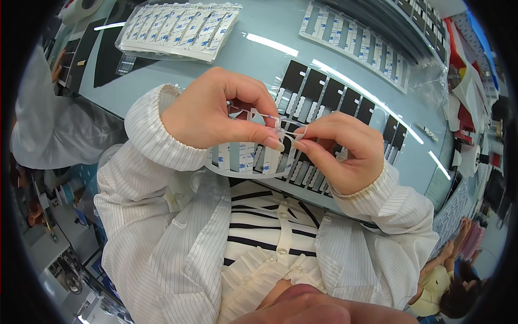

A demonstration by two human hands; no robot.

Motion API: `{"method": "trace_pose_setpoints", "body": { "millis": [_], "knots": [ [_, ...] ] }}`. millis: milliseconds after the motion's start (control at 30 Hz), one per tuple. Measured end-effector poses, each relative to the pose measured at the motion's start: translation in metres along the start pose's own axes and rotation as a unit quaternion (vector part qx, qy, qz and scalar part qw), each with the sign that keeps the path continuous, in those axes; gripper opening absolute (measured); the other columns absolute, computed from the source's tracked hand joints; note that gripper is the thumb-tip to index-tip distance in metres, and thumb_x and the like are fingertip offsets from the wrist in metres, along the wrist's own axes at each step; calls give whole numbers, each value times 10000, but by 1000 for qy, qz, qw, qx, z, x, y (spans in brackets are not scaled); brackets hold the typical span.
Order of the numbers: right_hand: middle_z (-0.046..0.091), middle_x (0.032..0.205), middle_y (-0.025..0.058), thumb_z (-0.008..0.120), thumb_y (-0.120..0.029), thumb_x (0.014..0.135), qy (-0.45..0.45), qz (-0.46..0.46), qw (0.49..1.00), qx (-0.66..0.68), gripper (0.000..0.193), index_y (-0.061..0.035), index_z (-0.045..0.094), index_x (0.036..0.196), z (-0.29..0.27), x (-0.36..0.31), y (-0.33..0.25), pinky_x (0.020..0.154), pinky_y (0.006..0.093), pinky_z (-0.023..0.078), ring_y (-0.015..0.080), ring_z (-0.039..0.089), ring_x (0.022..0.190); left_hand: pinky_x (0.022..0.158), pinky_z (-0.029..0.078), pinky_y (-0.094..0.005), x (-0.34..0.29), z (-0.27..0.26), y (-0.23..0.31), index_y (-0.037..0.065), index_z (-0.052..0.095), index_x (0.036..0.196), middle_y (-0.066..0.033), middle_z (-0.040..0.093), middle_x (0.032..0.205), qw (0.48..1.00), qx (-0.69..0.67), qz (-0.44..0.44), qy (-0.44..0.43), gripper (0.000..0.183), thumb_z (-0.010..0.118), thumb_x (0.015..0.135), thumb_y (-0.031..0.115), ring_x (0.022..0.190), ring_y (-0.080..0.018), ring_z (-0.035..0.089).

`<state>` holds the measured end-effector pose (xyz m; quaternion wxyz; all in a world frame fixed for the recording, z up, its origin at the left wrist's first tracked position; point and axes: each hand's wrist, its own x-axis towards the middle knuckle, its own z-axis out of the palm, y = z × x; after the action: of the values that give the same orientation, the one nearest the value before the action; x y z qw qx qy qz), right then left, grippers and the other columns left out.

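Note:
My left hand (216,110) is closed on a bent sheet of adhesive strips (245,157), white with blue print, pinching its edge between thumb and forefinger. Close beside it, my right hand (345,151) has thumb and fingers together on a thin clear-and-white strip (298,132) at the sheet's edge. Whether that strip is separate from the sheet I cannot tell. The sheet curves below my left hand, above the table's near edge. Under and beyond my hands lie rows of flat black pieces (315,86) with white wavy-edged parts; my hands and the sheet hide some of them.
A bagged stack of similar adhesive sheets (178,29) lies at the far left of the glossy table (270,70). Another strip sheet (353,42) lies at the far right, near clear plastic wrap (429,81). Other people sit at the lower right (437,286) and left (54,124).

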<state>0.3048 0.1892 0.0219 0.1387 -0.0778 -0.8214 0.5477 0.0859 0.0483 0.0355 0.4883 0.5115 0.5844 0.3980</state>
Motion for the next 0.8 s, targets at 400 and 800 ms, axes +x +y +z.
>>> {"method": "trace_pose_setpoints", "body": {
  "millis": [400, 800],
  "knots": [
    [722, 954, 151, 729, -36, 763, -39, -340, 829, -442, 300, 23, 736, 1057, -5, -17, -14, 503, 256, 414, 169, 627, 640, 686, 458, -220, 3, -19, -16, 38, 728, 1068, -50, 694, 1090, 996, 16, -35, -81, 319, 836, 770, 76, 849, -80, 589],
    [729, 864, 162, 652, -70, 833, 22, -543, 776, -321, 184, 38, 735, 956, 17, -36, -12, 547, 263, 463, 203, 617, 599, 722, 478, -238, 18, -28, -31, -2, 716, 1088, -1, 666, 1025, 995, 16, -42, -84, 311, 806, 805, 90, 751, -75, 515]
  ]
}}
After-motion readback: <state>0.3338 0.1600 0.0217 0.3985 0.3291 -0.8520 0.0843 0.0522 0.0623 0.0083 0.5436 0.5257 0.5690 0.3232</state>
